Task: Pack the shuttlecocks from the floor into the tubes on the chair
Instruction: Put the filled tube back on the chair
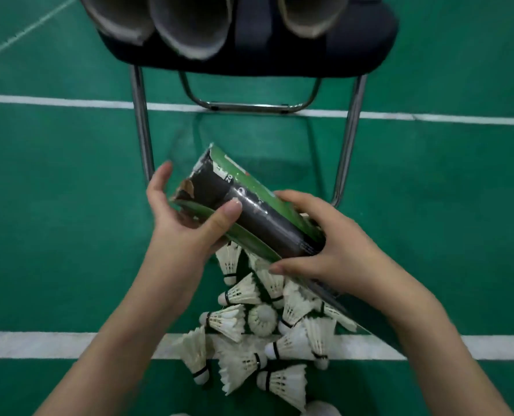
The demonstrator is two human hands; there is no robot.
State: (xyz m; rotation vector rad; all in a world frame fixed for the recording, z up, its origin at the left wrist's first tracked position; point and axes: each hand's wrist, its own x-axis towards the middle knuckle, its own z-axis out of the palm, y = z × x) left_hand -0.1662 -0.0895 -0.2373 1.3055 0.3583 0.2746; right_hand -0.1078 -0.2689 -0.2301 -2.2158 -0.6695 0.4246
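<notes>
A black and green shuttlecock tube (258, 217) with a torn upper rim is held slanted in front of the chair, above the floor. My left hand (189, 214) grips its upper end, thumb across the black side. My right hand (336, 244) wraps round its lower part. Under the tube, several white feather shuttlecocks (261, 334) lie in a heap on the green floor. Three open tubes (189, 25) lie on the dark chair seat (354, 46), mouths facing me.
The chair stands on chrome legs (141, 124) on a green court floor. White court lines (54, 102) cross the floor, one behind the chair legs and one under the shuttlecock heap.
</notes>
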